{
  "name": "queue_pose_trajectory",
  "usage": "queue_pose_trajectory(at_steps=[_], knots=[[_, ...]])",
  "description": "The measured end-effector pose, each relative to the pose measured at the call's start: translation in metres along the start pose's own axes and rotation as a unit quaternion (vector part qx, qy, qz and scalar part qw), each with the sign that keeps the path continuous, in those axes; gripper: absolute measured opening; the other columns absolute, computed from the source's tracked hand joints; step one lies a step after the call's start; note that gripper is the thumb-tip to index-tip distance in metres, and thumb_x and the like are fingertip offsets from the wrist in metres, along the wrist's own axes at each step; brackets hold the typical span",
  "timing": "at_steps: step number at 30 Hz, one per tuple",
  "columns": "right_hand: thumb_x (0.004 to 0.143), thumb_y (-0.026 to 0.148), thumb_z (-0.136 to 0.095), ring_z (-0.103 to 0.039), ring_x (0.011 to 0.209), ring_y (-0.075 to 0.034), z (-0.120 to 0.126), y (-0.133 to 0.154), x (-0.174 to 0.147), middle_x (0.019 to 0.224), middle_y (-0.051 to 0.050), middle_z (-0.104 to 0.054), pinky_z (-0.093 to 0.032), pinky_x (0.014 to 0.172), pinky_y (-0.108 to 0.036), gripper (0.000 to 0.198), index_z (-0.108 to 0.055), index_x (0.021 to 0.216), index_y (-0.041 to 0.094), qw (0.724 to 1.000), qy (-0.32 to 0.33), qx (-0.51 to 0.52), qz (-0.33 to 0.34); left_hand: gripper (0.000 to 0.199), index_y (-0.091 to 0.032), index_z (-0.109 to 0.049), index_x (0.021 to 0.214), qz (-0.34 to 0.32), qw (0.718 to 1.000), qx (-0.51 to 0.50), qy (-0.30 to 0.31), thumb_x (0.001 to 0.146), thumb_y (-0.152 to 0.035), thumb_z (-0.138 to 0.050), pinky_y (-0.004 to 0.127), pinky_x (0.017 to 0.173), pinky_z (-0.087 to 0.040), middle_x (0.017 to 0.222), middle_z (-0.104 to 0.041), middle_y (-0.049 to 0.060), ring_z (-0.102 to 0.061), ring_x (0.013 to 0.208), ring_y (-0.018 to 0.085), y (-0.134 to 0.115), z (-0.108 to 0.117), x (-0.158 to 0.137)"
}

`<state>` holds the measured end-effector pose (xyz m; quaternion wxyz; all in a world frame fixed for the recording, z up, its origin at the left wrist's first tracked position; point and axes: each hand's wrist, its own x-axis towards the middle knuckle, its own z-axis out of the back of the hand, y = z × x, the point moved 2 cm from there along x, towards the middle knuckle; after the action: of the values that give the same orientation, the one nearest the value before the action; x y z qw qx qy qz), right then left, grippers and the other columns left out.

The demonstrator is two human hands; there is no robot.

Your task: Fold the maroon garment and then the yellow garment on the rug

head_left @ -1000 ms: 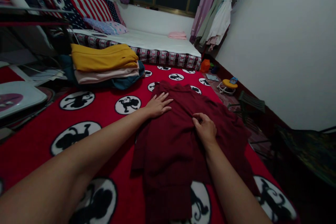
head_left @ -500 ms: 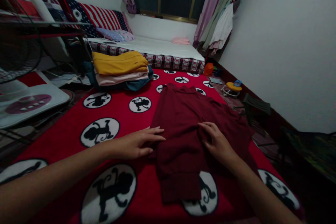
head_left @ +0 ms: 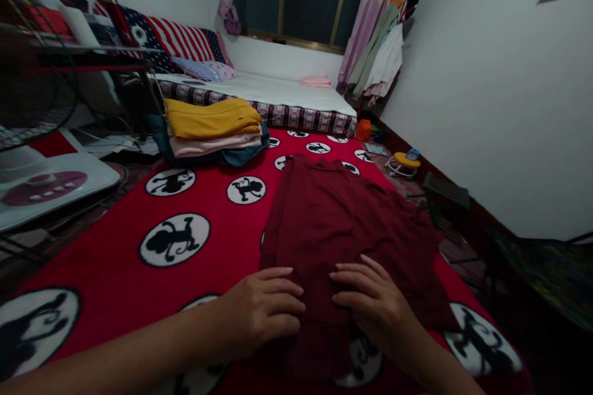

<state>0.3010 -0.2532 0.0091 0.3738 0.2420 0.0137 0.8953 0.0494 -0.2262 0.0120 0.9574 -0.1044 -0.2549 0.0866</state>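
Observation:
A maroon long-sleeved top [head_left: 324,210] lies spread on a red blanket [head_left: 111,247] with black monkey figures in white circles. One of its sleeves runs down toward me, its cuff at the near end. My left hand [head_left: 266,308] rests along the left edge of that sleeve, palm down and fingers stretched out. On the sleeve's other edge lies my right hand [head_left: 373,299], its fingers extended over the cloth. Neither hand grips the fabric visibly. Part of the sleeve between and under the hands is dim.
A stack of folded clothes [head_left: 213,120], yellow on top, sits at the blanket's far left. Behind it is a bed [head_left: 273,89]. A fan [head_left: 37,86] and a white-topped table [head_left: 50,188] stand left. To the right are a yellow stool [head_left: 406,160] and a dark folding stool [head_left: 445,191].
Both hands have moved nearer to me along the sleeve, toward the cuff. The sleeve looks flatter and straighter. The view has tilted up slightly.

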Motion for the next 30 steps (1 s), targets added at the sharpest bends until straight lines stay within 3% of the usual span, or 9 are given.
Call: queue_pose_trajectory(at_steps=[4, 7, 9, 11, 13, 15, 18, 23, 30], knots=[[0.089, 0.010, -0.048, -0.062, 0.107, -0.014, 0.014, 0.014, 0.006, 0.106, -0.001, -0.071, -0.028, 0.111, -0.040, 0.025, -0.062, 0.103, 0.026, 0.991, 0.054, 0.119, -0.012, 0.026, -0.020, -0.062, 0.099, 0.088, 0.976, -0.201, 0.013, 0.089, -0.005, -0.043, 0.028, 0.097, -0.045, 0.101, -0.072, 0.003, -0.065, 0.096, 0.013, -0.006, 0.037, 0.008], [0.089, 0.016, -0.049, -0.067, 0.092, -0.015, 0.020, 0.010, 0.022, 0.096, -0.003, -0.072, -0.042, 0.099, -0.034, 0.021, -0.065, 0.100, 0.023, 0.968, 0.037, 0.225, -0.102, 0.022, -0.018, -0.066, 0.095, 0.186, 0.932, -0.311, 0.000, 0.087, -0.009, -0.049, 0.024, 0.081, -0.050, 0.094, -0.072, 0.005, -0.067, 0.088, 0.014, 0.008, 0.057, 0.021], [0.088, 0.027, -0.052, -0.067, 0.081, -0.017, 0.015, -0.008, 0.037, 0.089, -0.004, -0.072, -0.050, 0.078, -0.029, 0.018, -0.067, 0.096, 0.021, 0.929, -0.029, 0.297, -0.219, 0.014, -0.016, -0.066, 0.094, 0.278, 0.887, -0.364, -0.055, 0.084, -0.019, -0.057, 0.024, 0.073, -0.050, 0.090, -0.071, 0.006, -0.066, 0.082, 0.016, 0.033, 0.059, 0.031], [0.083, 0.039, -0.056, -0.066, 0.074, -0.018, 0.001, -0.035, 0.050, 0.086, -0.005, -0.070, -0.050, 0.062, -0.026, 0.027, -0.065, 0.099, 0.018, 0.863, -0.117, 0.354, -0.342, 0.027, -0.015, -0.063, 0.100, 0.377, 0.825, -0.396, -0.143, 0.079, -0.032, -0.064, 0.025, 0.068, -0.049, 0.086, -0.068, 0.005, -0.064, 0.078, 0.017, 0.064, 0.053, 0.037], [0.075, 0.045, -0.061, -0.065, 0.071, -0.018, -0.018, -0.062, 0.058, 0.087, -0.006, -0.070, -0.049, 0.058, -0.027, 0.046, -0.059, 0.112, 0.017, 0.799, -0.184, 0.379, -0.428, 0.049, -0.015, -0.056, 0.112, 0.472, 0.760, -0.401, -0.197, 0.073, -0.044, -0.068, 0.024, 0.062, -0.047, 0.080, -0.064, 0.003, -0.061, 0.072, 0.016, 0.092, 0.038, 0.037], [0.070, 0.044, -0.066, -0.065, 0.072, -0.018, -0.035, -0.081, 0.060, 0.088, -0.006, -0.069, -0.050, 0.061, -0.027, 0.061, -0.051, 0.123, 0.017, 0.773, -0.223, 0.384, -0.454, 0.064, -0.014, -0.051, 0.119, 0.530, 0.729, -0.387, -0.196, 0.069, -0.048, -0.070, 0.023, 0.058, -0.045, 0.074, -0.059, 0.000, -0.057, 0.067, 0.015, 0.110, 0.021, 0.032], [0.067, 0.036, -0.069, -0.064, 0.075, -0.017, -0.046, -0.087, 0.056, 0.089, -0.006, -0.069, -0.050, 0.068, -0.029, 0.061, -0.054, 0.123, 0.018, 0.801, -0.224, 0.372, -0.412, 0.067, -0.015, -0.053, 0.120, 0.522, 0.759, -0.349, -0.171, 0.062, -0.041, -0.075, 0.024, 0.060, -0.044, 0.073, -0.057, -0.001, -0.057, 0.070, 0.016, 0.117, 0.002, 0.020], [0.075, 0.028, -0.059, -0.064, 0.079, -0.018, -0.036, -0.072, 0.049, 0.082, -0.005, -0.070, -0.048, 0.074, -0.030, 0.015, -0.070, 0.076, 0.019, 0.868, -0.197, 0.302, -0.342, 0.049, -0.016, -0.057, 0.118, 0.435, 0.836, -0.306, -0.135, 0.071, -0.028, -0.065, 0.028, 0.070, -0.047, 0.087, -0.065, 0.004, -0.061, 0.079, 0.018, 0.114, -0.009, 0.006], [0.071, 0.036, -0.066, -0.062, 0.066, -0.016, -0.036, -0.074, 0.055, 0.077, -0.003, -0.068, -0.048, 0.062, -0.027, 0.045, -0.063, 0.112, 0.017, 0.840, -0.149, 0.330, -0.403, 0.043, -0.020, -0.063, 0.117, 0.384, 0.887, -0.207, -0.150, 0.074, -0.016, -0.062, 0.029, 0.083, -0.047, 0.113, -0.066, 0.006, -0.059, 0.101, 0.020, 0.114, -0.006, 0.018]])
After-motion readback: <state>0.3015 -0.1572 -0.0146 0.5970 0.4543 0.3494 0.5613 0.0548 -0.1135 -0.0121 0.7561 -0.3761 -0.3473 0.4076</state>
